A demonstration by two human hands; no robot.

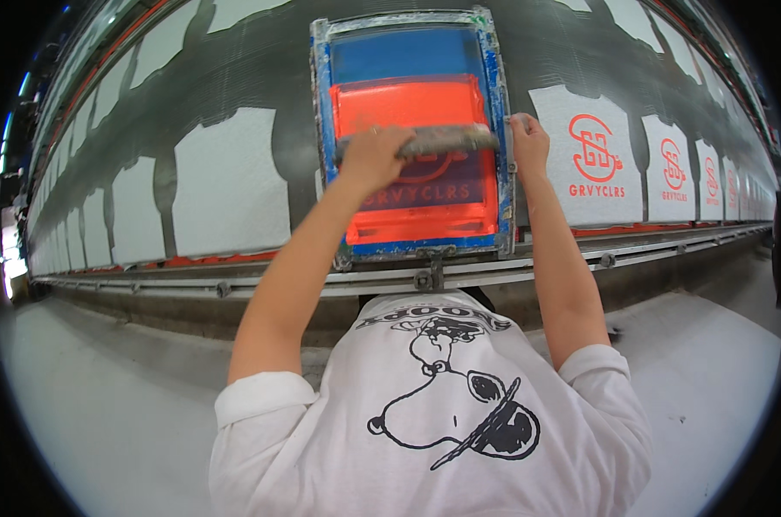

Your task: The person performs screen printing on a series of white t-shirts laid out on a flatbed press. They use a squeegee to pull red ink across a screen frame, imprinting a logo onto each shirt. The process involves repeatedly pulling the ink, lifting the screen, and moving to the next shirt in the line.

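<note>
A blue-edged screen printing frame (500, 211) lies on a long dark printing table (295, 164) straight in front of me, with red ink (420, 222) spread on its mesh around a logo stencil. My left hand (377, 159) grips a long, ink-stained squeegee (451, 138), which lies crosswise over the red ink, slightly blurred. My right hand (530, 138) has its fingers closed on the frame's right edge, beside the squeegee's end. Pale fabric pieces printed with a red logo (593, 151) lie to the right. Unprinted pale pieces (227, 185) lie to the left.
A metal rail (313, 278) runs along the table's near edge, with a bracket (425, 277) below the frame. The rows of fabric pieces curve away both ways, and more lie along the far side (666, 43). A pale floor (115, 370) shows below.
</note>
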